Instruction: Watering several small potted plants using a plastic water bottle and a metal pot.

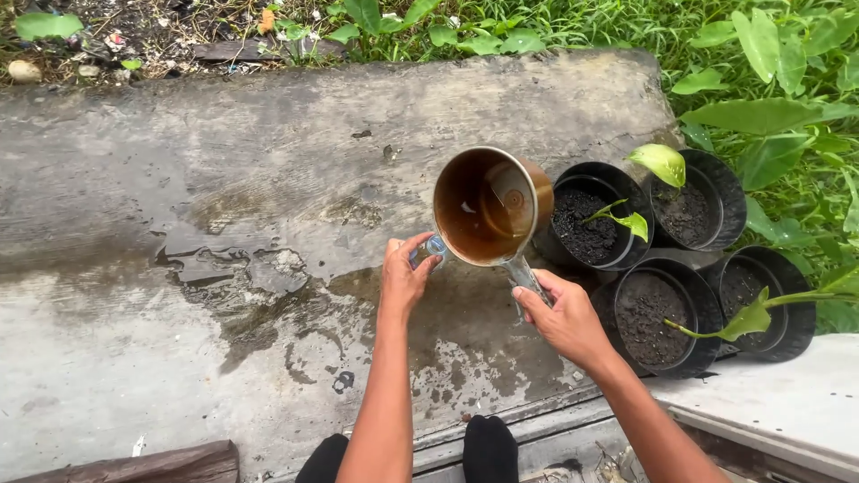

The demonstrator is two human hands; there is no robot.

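Head view, looking down at a wet grey concrete slab [179,295]. Centre of the frame: a round metal dipper with a rust-brown inside [488,206], tipped so that its open mouth faces the camera. The right hand [564,317], lower centre-right, is closed around the dipper's thin metal handle [526,279], which runs down from the rim into the fist. The left hand [404,273], just left of centre, pinches a small clear object [433,248] between thumb and fingers, touching the dipper's lower left rim; what this object is cannot be told.

Right of the dipper stand four black plastic nursery pots [617,215] filled with dark soil, grouped two above two and touching one another; the nearest pot sits just beside the dipper. Green leafy seedlings [658,163] rise from the pots. Upper right: dense green broad-leaved plants [769,98]. Lower right: a pale flat slab [787,402].
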